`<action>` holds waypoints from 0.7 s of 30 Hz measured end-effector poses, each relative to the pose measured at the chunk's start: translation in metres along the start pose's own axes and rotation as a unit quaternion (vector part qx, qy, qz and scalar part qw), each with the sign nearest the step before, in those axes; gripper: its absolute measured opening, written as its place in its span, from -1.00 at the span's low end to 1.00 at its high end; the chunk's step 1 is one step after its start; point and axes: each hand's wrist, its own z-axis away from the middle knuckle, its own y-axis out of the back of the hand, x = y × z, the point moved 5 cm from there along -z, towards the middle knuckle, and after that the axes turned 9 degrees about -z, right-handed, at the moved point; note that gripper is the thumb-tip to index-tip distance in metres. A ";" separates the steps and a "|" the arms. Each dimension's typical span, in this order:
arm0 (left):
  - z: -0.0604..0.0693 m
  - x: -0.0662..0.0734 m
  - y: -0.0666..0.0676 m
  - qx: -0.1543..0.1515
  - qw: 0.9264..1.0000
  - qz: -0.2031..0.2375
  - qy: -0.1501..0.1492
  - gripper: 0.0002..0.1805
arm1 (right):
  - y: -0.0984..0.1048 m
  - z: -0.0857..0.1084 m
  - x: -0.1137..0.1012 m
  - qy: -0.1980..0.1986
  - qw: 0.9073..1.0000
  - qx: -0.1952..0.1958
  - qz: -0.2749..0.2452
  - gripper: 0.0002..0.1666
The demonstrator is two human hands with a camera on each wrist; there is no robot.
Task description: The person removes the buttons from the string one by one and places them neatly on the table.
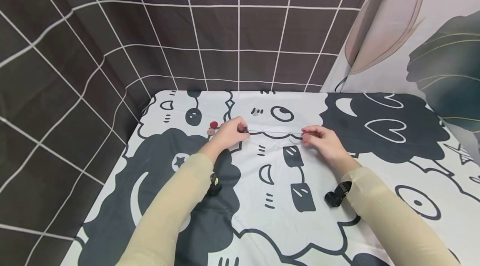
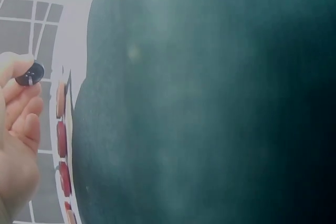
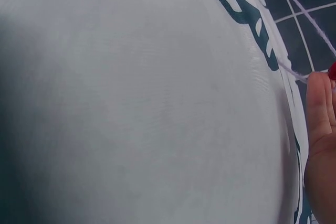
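Note:
My left hand (image 1: 231, 133) pinches a black button (image 2: 32, 74) between thumb and fingertips. A white string (image 1: 275, 131) runs from it across to my right hand (image 1: 320, 141). The right fingertips hold the string's other end, where a small red piece (image 3: 332, 72) shows at the frame edge; its kind I cannot tell. The string (image 3: 310, 19) also appears in the right wrist view. Beside the left hand, a red button (image 1: 213, 124) and a pinkish button (image 1: 211, 132) lie on the patterned sheet (image 1: 255, 224). In the left wrist view several red and pinkish buttons (image 2: 62, 139) stand in a row.
A dark curtain with a white grid (image 1: 210, 28) hangs behind and to the left of the sheet-covered surface. At the right hangs a pale cloth with leaf prints (image 1: 450, 66). Black wrist cameras (image 1: 339, 194) sit at both sleeves.

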 end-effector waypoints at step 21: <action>0.010 -0.025 0.013 0.028 0.999 0.016 0.037 -0.72 | -0.002 -0.003 0.008 0.001 1.000 -0.008 -0.017 -0.58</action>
